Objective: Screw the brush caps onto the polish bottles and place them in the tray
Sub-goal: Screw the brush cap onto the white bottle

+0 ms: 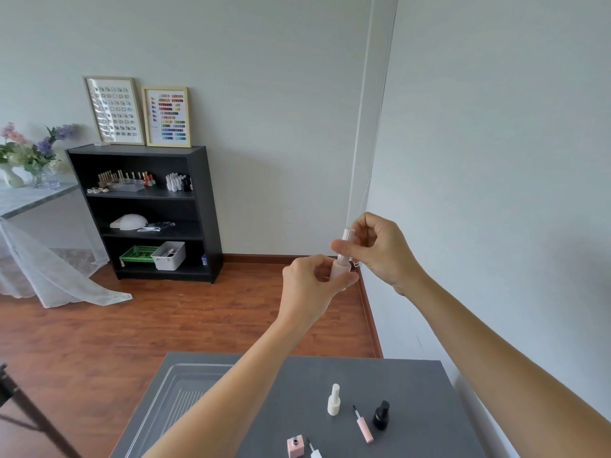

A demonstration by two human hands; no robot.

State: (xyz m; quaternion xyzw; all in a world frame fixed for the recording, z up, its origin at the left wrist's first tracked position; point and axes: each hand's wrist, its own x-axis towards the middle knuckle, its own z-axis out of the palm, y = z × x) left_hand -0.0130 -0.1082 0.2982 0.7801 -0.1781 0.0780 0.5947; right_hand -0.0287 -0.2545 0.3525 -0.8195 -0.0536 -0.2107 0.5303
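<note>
I hold a pale pink polish bottle [340,271] up in the air, well above the table. My left hand [310,289] grips its body. My right hand [373,249] pinches the ribbed pale cap [347,241] on its neck. On the grey table [413,408] stand a capped cream bottle [334,400] and an open black bottle [381,415]. A pink brush cap [363,426] lies between them. Near the front edge sit an open square pink bottle [295,446] and a white brush cap [314,451]. The clear tray [165,401] lies at the table's left, partly behind my left forearm.
A black bookshelf [145,213] with polish bottles, a nail lamp and bins stands against the far wall. A draped side table with flowers [29,150] is at the left. A dark tripod leg [29,414] crosses the lower left. The right wall runs close beside the table.
</note>
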